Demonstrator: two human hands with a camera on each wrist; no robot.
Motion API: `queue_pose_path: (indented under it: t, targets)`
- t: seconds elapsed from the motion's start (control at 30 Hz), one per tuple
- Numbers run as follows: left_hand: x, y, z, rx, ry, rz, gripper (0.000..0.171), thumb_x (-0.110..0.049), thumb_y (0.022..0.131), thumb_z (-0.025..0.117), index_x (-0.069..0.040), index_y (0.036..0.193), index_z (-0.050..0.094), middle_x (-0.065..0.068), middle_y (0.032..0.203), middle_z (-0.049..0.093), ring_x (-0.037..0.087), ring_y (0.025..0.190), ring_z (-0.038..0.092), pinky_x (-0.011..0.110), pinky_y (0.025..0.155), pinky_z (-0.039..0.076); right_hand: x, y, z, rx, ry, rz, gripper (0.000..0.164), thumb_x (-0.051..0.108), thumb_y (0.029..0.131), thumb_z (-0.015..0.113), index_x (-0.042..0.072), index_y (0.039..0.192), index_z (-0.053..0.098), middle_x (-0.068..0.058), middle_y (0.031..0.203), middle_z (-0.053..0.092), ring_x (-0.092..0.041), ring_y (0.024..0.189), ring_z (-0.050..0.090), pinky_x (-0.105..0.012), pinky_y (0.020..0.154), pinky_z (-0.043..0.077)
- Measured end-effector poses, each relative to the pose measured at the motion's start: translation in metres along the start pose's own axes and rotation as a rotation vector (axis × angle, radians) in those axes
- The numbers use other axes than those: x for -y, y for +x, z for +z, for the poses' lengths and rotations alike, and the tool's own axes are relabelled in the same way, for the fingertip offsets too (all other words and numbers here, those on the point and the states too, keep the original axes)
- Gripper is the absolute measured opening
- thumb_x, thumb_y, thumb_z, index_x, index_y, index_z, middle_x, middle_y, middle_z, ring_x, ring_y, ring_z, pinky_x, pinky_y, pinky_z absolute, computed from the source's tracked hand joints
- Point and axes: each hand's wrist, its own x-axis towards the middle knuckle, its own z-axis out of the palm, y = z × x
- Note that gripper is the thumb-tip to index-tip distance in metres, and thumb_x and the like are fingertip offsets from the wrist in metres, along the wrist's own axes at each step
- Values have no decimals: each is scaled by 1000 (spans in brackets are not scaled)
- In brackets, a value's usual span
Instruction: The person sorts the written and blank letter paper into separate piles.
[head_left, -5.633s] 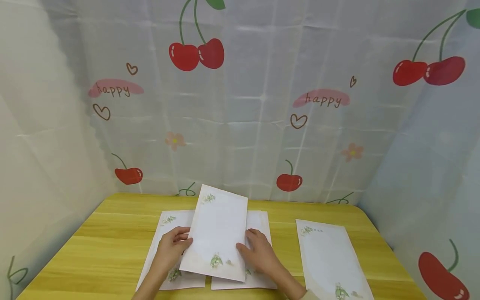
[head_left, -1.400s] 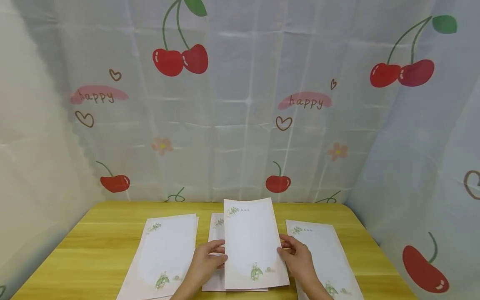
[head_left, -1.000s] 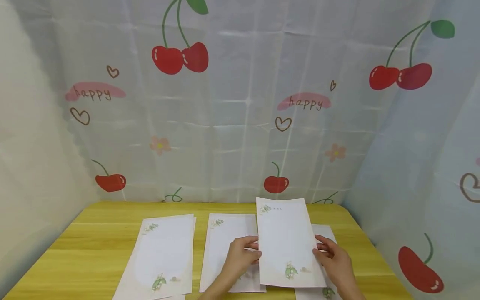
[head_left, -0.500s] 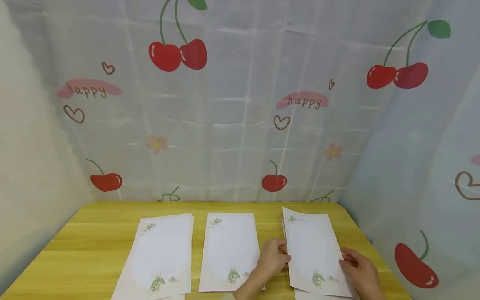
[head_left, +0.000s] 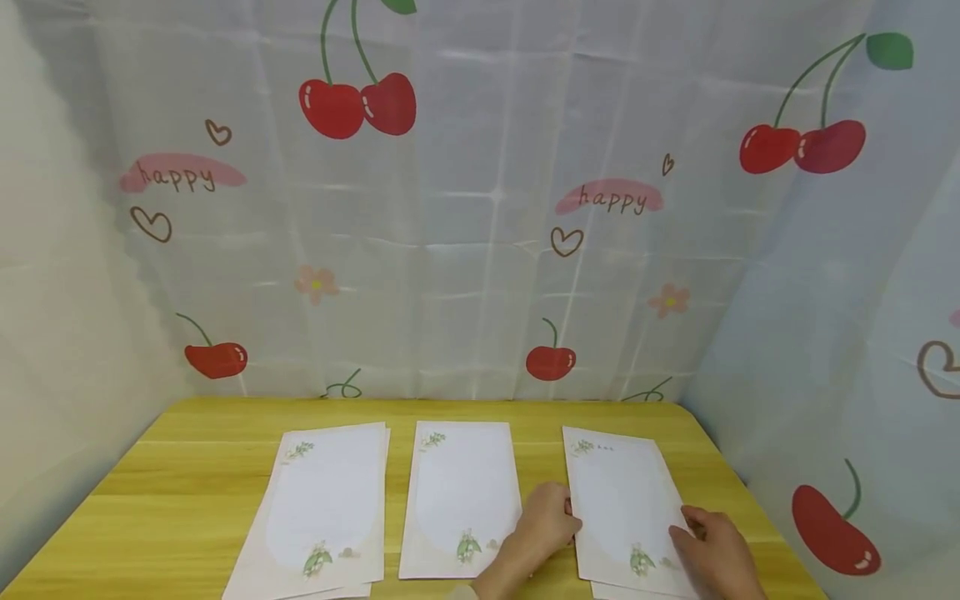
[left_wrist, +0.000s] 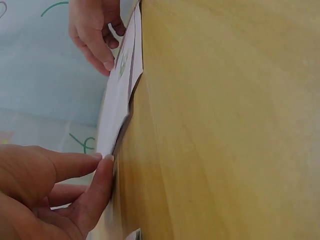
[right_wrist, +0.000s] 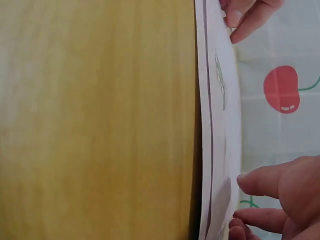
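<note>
A white sheet of letter paper, printed with green floral sprigs and small writing at its top, lies over another sheet at the table's right. My left hand pinches its left edge between thumb and fingertips, as the left wrist view shows with the hand at the paper's edge. At the opposite edge my right hand holds it, thumb on top. In the right wrist view two paper layers run close over the table, a narrow gap between them, with the right hand beside them.
Two more groups of the same paper lie on the yellow wooden table: a left stack with slightly offset sheets, and a middle stack. A curtain printed with cherries hangs behind the table and along its sides.
Both hands have carried the sheet from above the middle stack to the right and lowered it over the right-hand sheet. Earlier, another sheet was held over the left and middle papers.
</note>
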Motion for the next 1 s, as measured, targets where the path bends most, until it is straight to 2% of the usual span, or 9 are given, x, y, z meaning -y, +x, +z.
queue_pose_path:
  t: [0.13,0.23,0.33,0.4,0.47,0.57,0.77,0.87,1.0]
  targets:
    - [4,-3,-9,15,13,-4,29,8,79,70,-3,61,51,-6,52,39,5,42,34,18,39,30,12,-2,5,-76,-62,-124,52,20,91,68,-18,125,56,-30,109,59,-34,89,57,-54,82,49]
    - [7,-7,-22,3,126,16,11,1,82,74,6,81,65,1,67,55,12,56,52,24,49,45,30,-5,15,-131,-85,-230,46,16,89,70,-13,123,60,-26,108,59,-32,87,57,-51,79,49]
    - [8,-13,-40,-44,264,36,28,-4,82,77,10,104,68,9,87,62,22,77,61,33,66,53,52,-8,29,-137,-81,-287,45,17,89,72,-11,123,62,-24,111,58,-35,96,56,-53,83,48]
    - [9,-18,-54,-83,330,51,36,-7,82,78,10,111,67,10,93,62,26,85,62,36,70,53,66,-8,39,-145,-87,-341,43,17,89,73,-9,122,63,-22,113,58,-38,102,55,-54,85,46]
    - [10,-23,-68,-118,363,62,37,-8,82,79,10,111,66,10,91,61,25,82,61,36,67,52,80,-8,50,-155,-96,-401,42,17,88,74,-8,121,65,-21,113,59,-38,106,54,-54,88,46]
    - [15,-31,-92,-167,417,46,40,-12,83,78,10,114,65,13,96,60,28,86,60,40,67,53,101,-9,66,-146,-100,-493,41,18,87,76,-6,119,66,-18,113,60,-37,106,54,-52,89,47]
    - [37,-52,-136,-255,548,-76,53,-24,83,81,12,117,63,18,104,56,31,93,52,43,69,50,133,-15,91,-58,-71,-608,43,24,88,76,-5,119,67,-15,115,59,-33,105,53,-49,85,49]
    - [47,-63,-153,-274,607,-111,48,-28,82,81,10,107,66,17,99,55,30,87,50,42,66,47,143,-19,102,-20,-82,-625,45,29,88,76,-4,118,68,-15,116,59,-34,106,52,-50,85,49]
    - [56,-77,-168,-255,635,-168,34,-30,83,80,0,81,64,13,89,51,26,78,45,39,62,43,152,-22,115,14,-127,-640,49,35,87,76,-3,116,68,-17,118,57,-36,109,49,-53,88,47]
